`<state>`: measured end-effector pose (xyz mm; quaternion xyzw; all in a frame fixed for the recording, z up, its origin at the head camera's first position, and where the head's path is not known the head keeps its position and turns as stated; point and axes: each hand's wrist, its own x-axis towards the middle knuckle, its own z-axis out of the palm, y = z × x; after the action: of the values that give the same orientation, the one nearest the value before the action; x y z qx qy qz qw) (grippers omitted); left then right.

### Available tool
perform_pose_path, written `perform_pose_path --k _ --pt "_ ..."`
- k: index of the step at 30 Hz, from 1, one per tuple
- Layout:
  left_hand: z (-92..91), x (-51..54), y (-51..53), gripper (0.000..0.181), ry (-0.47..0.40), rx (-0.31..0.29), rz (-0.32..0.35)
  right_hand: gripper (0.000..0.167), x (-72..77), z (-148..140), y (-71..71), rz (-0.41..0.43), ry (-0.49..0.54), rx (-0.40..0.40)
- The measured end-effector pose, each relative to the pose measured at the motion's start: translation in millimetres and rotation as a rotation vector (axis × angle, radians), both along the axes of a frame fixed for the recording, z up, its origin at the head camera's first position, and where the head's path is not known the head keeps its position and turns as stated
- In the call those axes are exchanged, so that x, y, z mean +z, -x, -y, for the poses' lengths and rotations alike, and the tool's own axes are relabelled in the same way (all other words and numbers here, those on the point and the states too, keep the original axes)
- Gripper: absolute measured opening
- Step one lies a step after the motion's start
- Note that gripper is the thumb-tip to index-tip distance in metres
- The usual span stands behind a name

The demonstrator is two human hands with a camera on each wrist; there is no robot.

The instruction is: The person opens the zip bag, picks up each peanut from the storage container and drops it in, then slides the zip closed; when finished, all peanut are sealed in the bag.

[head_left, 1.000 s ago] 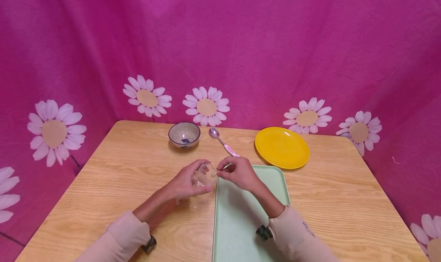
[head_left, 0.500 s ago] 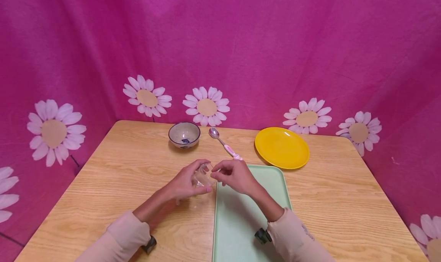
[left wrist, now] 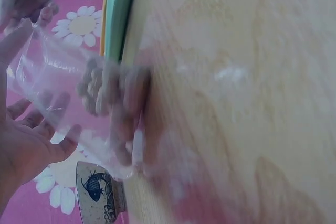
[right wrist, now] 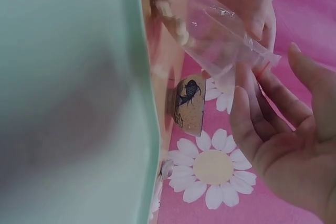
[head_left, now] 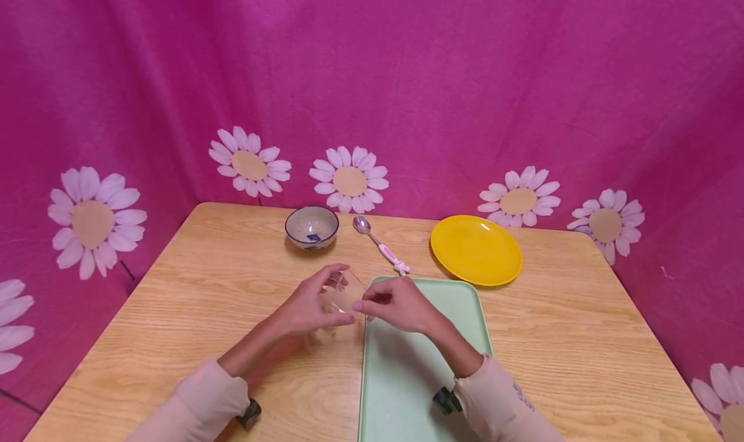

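Note:
A clear plastic zip bag (head_left: 343,294) is held up over the table, its mouth edge tilted toward my right hand. Pale shelled-looking lumps like peanuts (left wrist: 97,87) hang at its lower end. My left hand (head_left: 310,303) curves around the bag, thumb on one side and spread fingers (left wrist: 44,124) on the other. My right hand (head_left: 401,305) is at the edge of the bag, thumb and forefinger pinching near the red zip line (right wrist: 264,69). The exact contact of the fingertips is partly hidden by the glossy plastic.
A mint-green tray (head_left: 418,364) lies under my right forearm. Behind it a yellow plate (head_left: 476,250) sits at the back right. A blue-rimmed bowl (head_left: 311,229) with a fish pattern and a pink-handled spoon (head_left: 383,248) lie at the back. Pink flowered cloth (head_left: 372,93) surrounds the table.
My right hand has slid left and slightly down along the edge of the bag, baring more of the spoon's handle. My left hand stays nearly in place, the bag's angle shifting slightly.

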<state>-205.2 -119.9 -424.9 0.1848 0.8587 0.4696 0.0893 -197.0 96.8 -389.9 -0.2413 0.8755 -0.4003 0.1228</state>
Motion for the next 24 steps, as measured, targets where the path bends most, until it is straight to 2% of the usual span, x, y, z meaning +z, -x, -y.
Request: perform_pose_path --k 3,6,10,13,18,24 --pt "5.4 0.8 -0.6 0.075 -0.044 0.023 -0.011 0.018 0.9 -2.1 0.6 -0.052 0.012 -0.031" --pt "11.1 0.7 -0.5 0.057 -0.116 0.058 -0.01 0.018 1.6 -3.8 1.7 -0.09 0.036 -0.066" --pt "16.2 0.9 -0.1 0.036 -0.165 0.097 -0.014 0.016 2.1 -4.2 3.3 -0.082 0.06 -0.099" --pt "18.4 1.9 -1.4 0.026 -0.161 0.114 -0.027 0.013 1.6 -2.7 4.3 -0.069 0.06 -0.11" --pt "22.6 3.7 -5.2 0.016 -0.144 0.152 -0.043 0.006 0.7 0.8 6.2 -0.097 0.06 -0.12" --pt "29.8 5.7 -8.3 0.014 -0.101 0.204 -0.058 0.011 -3.6 5.9 8.0 -0.098 0.155 -0.169"
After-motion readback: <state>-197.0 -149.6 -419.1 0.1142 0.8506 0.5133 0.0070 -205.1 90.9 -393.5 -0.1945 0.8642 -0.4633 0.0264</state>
